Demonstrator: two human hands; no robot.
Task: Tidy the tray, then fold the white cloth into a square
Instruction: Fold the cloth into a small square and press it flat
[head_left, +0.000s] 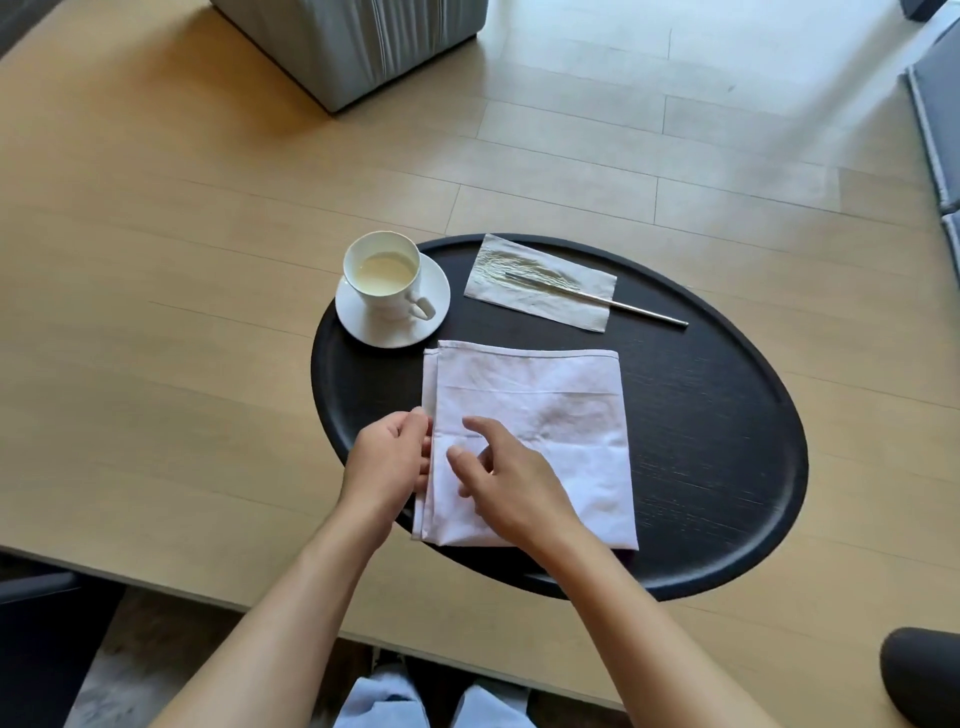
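A white cloth (566, 415) lies folded into a rough rectangle on the near middle of a black oval tray (727, 441). My left hand (387, 462) pinches the cloth's layered left edge. My right hand (506, 478) hovers over or rests on the cloth's left part, fingers apart, holding nothing. A white cup of pale liquid (387, 275) stands on a white saucer (363, 327) at the tray's far left. At the far side a grey paper sleeve (540, 283) lies flat, with a thin metal utensil (649, 312) sticking out of its right end.
The tray sits on a light wooden table (156, 312), overhanging its near edge. A grey upholstered block (358, 47) stands beyond the table on pale floor. A dark rounded object (924, 675) is at the lower right. My legs show below the table edge.
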